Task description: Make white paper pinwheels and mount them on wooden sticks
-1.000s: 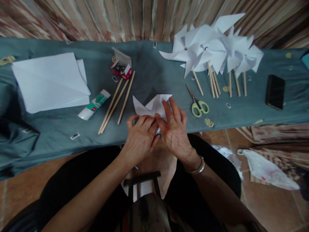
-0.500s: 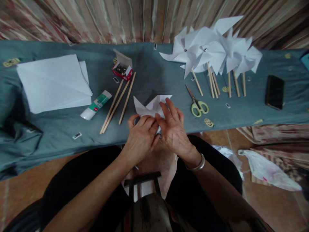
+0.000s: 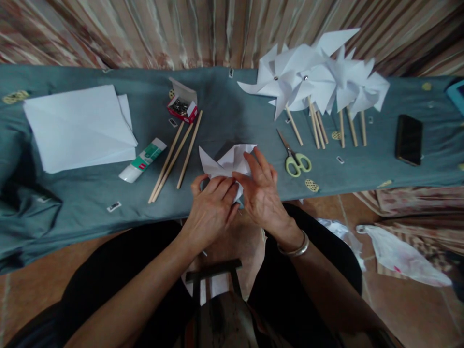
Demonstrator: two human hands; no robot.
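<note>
Barely any change at the fold

Still your left hand [image 3: 212,208] and right hand [image 3: 263,193] pinch the folded white paper [image 3: 226,162] at the table's [image 3: 72,193] near edge; your right fingers have lifted slightly, spread beside the scissors [image 3: 294,157].

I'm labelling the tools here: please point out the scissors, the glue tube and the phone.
scissors [image 3: 297,164], head view, on the green handle loops.
glue tube [image 3: 143,160], head view, on its green label.
phone [image 3: 409,139], head view, middle of its dark face.

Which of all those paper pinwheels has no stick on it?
The folded paper pinwheel under both hands, at the table's near edge. The finished pinwheels farther back on the right all have wooden sticks.
</note>
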